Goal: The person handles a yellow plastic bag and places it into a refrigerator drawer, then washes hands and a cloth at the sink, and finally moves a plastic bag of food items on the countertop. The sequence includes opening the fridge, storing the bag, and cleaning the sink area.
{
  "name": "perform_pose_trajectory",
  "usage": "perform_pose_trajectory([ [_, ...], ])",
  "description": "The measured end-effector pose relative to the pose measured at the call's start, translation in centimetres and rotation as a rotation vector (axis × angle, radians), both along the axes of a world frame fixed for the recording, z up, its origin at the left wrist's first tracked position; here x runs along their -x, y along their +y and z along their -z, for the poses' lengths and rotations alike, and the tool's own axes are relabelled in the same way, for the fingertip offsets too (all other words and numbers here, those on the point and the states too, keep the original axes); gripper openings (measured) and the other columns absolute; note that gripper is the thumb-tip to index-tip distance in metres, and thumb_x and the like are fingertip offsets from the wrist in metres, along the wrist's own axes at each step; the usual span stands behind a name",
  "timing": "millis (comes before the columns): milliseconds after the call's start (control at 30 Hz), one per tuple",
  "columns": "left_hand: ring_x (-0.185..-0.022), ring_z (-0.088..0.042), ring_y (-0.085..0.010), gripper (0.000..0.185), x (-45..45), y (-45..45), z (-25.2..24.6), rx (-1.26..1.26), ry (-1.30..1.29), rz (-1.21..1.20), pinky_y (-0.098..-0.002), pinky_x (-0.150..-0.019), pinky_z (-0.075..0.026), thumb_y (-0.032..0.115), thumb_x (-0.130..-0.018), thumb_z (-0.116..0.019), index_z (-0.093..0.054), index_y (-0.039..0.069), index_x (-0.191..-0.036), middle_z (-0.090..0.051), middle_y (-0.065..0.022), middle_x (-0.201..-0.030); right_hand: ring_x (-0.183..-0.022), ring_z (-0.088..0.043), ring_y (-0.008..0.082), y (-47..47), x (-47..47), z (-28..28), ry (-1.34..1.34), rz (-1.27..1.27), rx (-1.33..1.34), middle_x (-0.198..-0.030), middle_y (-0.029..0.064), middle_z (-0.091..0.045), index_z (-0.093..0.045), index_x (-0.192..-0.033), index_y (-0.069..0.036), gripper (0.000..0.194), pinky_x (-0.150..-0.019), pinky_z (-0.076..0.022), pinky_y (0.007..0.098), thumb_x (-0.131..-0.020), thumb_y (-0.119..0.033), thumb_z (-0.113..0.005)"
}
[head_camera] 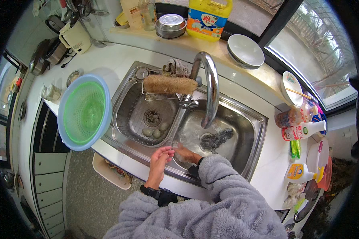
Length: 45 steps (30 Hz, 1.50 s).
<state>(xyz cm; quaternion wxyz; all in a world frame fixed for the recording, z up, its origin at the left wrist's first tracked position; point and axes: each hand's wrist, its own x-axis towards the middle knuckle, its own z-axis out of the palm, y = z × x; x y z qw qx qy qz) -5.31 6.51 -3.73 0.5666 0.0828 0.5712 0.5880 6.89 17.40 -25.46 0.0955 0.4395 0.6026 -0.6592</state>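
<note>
My left hand (160,162) is raised over the front rim of the steel double sink (258,140), its fingers curled and nothing plain between them. Beside it, my right hand (187,154) reaches into the right basin near the divider, fingers partly hidden; whether it holds anything does not show. Under the chrome faucet (211,89), a dark, wet, blurry thing (223,139) lies by the drain. Several egg-like, greenish-grey objects (156,133) rest in the left basin. A wire rack above that basin bears a brown fuzzy roll (169,84) and a crumpled grey cloth (179,67).
A blue basin with a green colander (88,112) overhangs the counter's left edge. White bowls (246,50) and a yellow detergent jug (209,19) stand on the ledge behind. Bottles, including a white spray bottle (300,173), line the right side. A beige bin (107,173) sits below.
</note>
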Motion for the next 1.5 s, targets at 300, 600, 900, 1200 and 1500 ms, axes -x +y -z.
perform_pose_trajectory([
  [300, -0.092, -0.060, -0.0152, 0.033, -1.1, 1.4, -2.0, -0.021, -0.022, -0.013, -0.0263, -0.079, -0.049, 0.002, -0.085, -0.049, -0.056, -0.001, -0.117, -0.064, -0.0090, -0.104, -0.090, -0.058, 0.0125, -0.6, -3.6, -9.8, 0.401, -0.138, 0.110, -0.108, 0.0050, -0.063, -0.055, -0.123, -0.008, 0.040, -0.080, -0.0477, 0.0269, -0.090, -0.031, -0.060],
  [600, -0.105, -0.055, -0.0145, 0.040, -3.8, 5.0, 1.5, -0.102, 0.403, 0.059, -0.0312, -0.086, -0.046, 0.025, -0.095, -0.050, -0.052, 0.009, -0.131, -0.057, -0.0064, -0.122, -0.055, -0.059, 0.0208, 2.6, -5.3, -17.9, 0.613, 0.766, 0.678, -0.077, 0.0067, -0.064, -0.060, -0.095, -0.012, 0.039, -0.042, -0.0460, 0.0324, -0.095, -0.048, -0.045],
  [900, -0.117, -0.052, -0.0241, 0.049, -11.4, 7.9, 2.1, -0.096, 0.335, 0.128, -0.0344, -0.096, -0.041, 0.038, -0.101, -0.038, -0.051, 0.002, -0.131, -0.055, -0.0133, -0.127, -0.065, -0.058, 0.0197, 2.0, -5.4, -16.9, 0.354, 0.969, 0.186, -0.075, 0.0085, -0.063, -0.063, -0.088, 0.001, 0.038, -0.056, -0.0446, 0.0386, -0.090, -0.036, -0.055],
  [1200, -0.099, -0.057, -0.0208, 0.042, -12.3, 7.3, 3.1, -0.081, 0.219, -0.045, -0.0347, -0.085, -0.045, 0.035, -0.100, -0.039, -0.058, 0.000, -0.113, -0.060, -0.0115, -0.110, -0.070, -0.053, 0.0171, 0.8, -5.9, -19.0, 0.212, 0.722, -0.119, -0.083, 0.0065, -0.058, -0.053, -0.107, 0.001, 0.044, -0.060, -0.0453, 0.0345, -0.095, -0.041, -0.049],
  [1500, -0.091, -0.062, -0.0152, 0.040, -14.1, 5.6, 1.8, -0.141, 0.090, 0.084, -0.0269, -0.075, -0.050, 0.025, -0.087, -0.069, -0.054, 0.001, -0.115, -0.062, -0.0073, -0.106, -0.098, -0.054, 0.0187, 0.8, -10.6, -24.7, 0.262, 0.729, 0.352, -0.112, 0.0070, -0.056, -0.040, -0.135, -0.015, 0.064, -0.083, -0.0466, 0.0371, -0.094, -0.063, -0.037],
])
